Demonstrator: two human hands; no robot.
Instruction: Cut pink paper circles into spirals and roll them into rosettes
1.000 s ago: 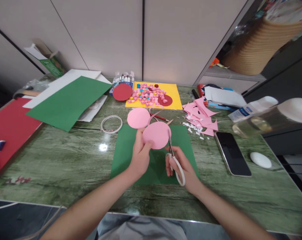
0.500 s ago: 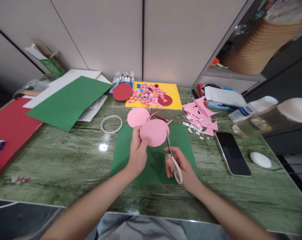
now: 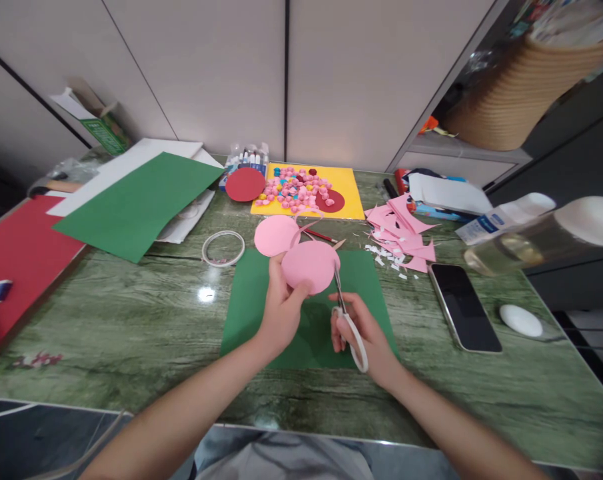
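A round pink paper disc (image 3: 308, 265) is pinched between the thumb and fingers of my left hand (image 3: 283, 310). My right hand (image 3: 364, 333) is closed round the white handles of a pair of scissors (image 3: 355, 341), whose blades meet the disc's right edge. Both hands are over a green paper sheet (image 3: 246, 320) lying on the table. Just behind the held disc is another pink paper circle (image 3: 276, 235), partly covered by it. A thin curled pink strip (image 3: 306, 215) and a red pencil (image 3: 320, 235) are close behind.
Pink paper scraps (image 3: 398, 230) and white bits lie to the right, near a phone (image 3: 466, 307) and a white mouse (image 3: 521, 320). A yellow sheet (image 3: 351, 183) bears small coloured balls. Leftward are a tape roll (image 3: 223, 249), green paper (image 3: 141, 200) and red sheets (image 3: 26, 267).
My left hand and the disc have shifted slightly to the right, with the thumb further over the disc's lower edge. The scissors have moved very little.
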